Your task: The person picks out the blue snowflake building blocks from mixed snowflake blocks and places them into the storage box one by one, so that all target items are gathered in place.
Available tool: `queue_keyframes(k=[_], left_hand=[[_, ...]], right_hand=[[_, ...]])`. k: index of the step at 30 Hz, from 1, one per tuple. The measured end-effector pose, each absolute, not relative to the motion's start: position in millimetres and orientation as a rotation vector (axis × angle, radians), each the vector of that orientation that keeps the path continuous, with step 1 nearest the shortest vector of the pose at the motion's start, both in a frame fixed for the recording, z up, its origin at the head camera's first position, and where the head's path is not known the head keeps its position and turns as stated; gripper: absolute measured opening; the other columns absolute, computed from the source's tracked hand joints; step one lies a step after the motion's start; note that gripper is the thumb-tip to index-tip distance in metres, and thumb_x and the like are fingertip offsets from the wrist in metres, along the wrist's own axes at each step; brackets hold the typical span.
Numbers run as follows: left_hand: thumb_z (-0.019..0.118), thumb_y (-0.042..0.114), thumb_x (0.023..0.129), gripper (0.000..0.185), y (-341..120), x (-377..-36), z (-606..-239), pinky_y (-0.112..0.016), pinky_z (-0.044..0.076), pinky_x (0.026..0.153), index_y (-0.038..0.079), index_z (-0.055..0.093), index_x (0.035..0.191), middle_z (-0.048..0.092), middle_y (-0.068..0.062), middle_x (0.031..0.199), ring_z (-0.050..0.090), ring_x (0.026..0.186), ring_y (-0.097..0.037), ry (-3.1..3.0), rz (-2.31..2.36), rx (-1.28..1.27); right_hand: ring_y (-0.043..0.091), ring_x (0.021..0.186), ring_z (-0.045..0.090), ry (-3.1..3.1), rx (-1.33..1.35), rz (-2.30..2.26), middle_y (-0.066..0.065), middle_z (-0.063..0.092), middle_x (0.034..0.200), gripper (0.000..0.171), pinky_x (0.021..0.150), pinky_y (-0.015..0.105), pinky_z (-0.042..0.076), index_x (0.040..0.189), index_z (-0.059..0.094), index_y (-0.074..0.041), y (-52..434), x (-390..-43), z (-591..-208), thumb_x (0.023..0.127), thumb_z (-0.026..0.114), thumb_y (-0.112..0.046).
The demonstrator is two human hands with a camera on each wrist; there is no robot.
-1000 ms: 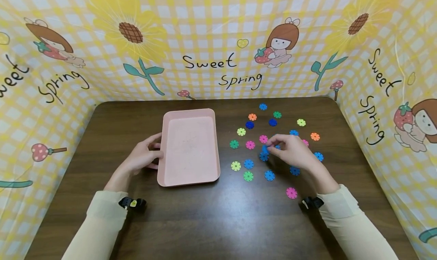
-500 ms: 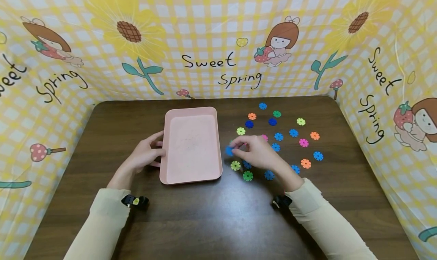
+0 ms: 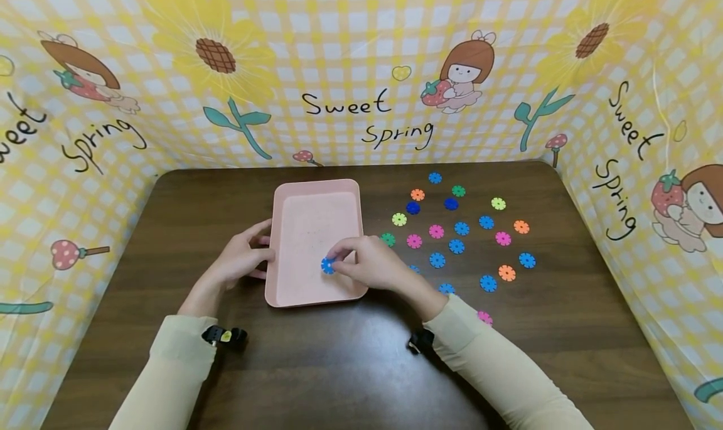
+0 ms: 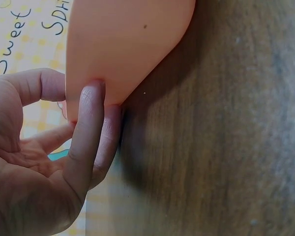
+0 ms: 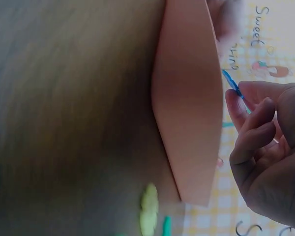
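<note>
As a person's left hand (image 3: 240,257) grips the wall of a pink tray (image 3: 300,235) at its 9 o'clock, the right hand (image 3: 375,263) pinches a blue disc (image 3: 325,266) over the tray's 5 o'clock part.

Left thumb crosses the rim and fingertips meet the tray's outer wall; on the right, thumb and forefinger clasp the disc by its edge, the other fingers folding toward the palm. From the tray's center, a spread of slotted discs (image 3: 436,231) in blues, pink, orange, greens and yellow-green lies between 2 and 4 o'clock on a dark wooden table (image 3: 305,380), a green disc (image 3: 387,239) just beyond the right hand. At 12 o'clock rises a yellow-checked cloth (image 3: 339,41) lettered "Sweet Spring."
</note>
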State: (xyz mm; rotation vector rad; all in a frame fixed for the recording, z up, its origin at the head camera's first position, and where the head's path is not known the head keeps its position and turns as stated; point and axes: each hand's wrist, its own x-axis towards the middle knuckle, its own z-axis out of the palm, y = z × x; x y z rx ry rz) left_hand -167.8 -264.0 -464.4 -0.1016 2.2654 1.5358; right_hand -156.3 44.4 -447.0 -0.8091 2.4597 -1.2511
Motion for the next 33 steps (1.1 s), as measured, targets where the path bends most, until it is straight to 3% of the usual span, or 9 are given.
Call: queue_keyframes(k=[9, 19, 33], left_hand=[[0.062, 0.005, 0.091, 0.084, -263, -165, -465, -0.045, 0.064, 0.068, 0.015, 0.026, 0.166, 0.047, -0.029, 0.142, 0.065, 0.098, -0.028, 2.275, 1.52, -0.091], [0.062, 0.003, 0.091, 0.083, -264, -167, -465, -0.047, 0.063, 0.07, 0.015, 0.028, 0.166, 0.048, -0.029, 0.14, 0.066, 0.096, -0.03, 2.278, 1.536, -0.088], [0.062, 0.002, 0.09, 0.083, -265, -168, -465, -0.048, 0.063, 0.069, 0.014, 0.028, 0.165, 0.048, -0.03, 0.139, 0.065, 0.096, -0.03, 2.293, 1.522, -0.084]], right_hand=[[0.004, 0.082, 0.064, 2.404, -0.798, -1.223, -0.013, 0.07, 0.087, 0.009, 0.078, 0.022, 0.053, 0.103, 0.079, -0.015, 12, -151, -465, 0.096, 0.076, -0.02], [0.001, 0.081, 0.061, 2.51, -0.831, -1.044, -0.016, 0.069, 0.084, 0.011, 0.078, 0.018, 0.051, 0.103, 0.08, -0.017, -9, -152, -473, 0.096, 0.075, -0.023], [0.003, 0.077, 0.059, 2.686, -0.909, -0.781, -0.014, 0.067, 0.084, 0.015, 0.068, 0.021, 0.048, 0.108, 0.08, -0.022, -14, -150, -475, 0.097, 0.073, -0.03]])
